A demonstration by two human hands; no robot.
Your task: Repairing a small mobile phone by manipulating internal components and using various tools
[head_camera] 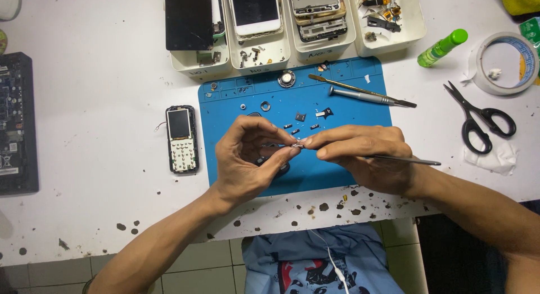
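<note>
A tiny metal part (297,145) is pinched at frame centre, above the blue mat (337,170), between the left hand (247,159) and right hand (360,156). Both hands' fingers are closed on it from opposite sides, equally near. A slim tool (405,159) is held in the right hand, its long axis running toward the right.

Bright, even overhead light fills the view; soft short shadows fall beneath the hands over the blue repair mat (337,159). Focus is sharp, with slight bending beyond the mat, toward the edges.

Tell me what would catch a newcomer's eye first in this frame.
Two hands meet over the blue work mat at centre: the left hand and right hand pinch a tiny metal part between their fingertips, the right also holding a thin tool. Left of the mat lies an opened keypad phone; white trays of phone parts line the far edge.
</note>
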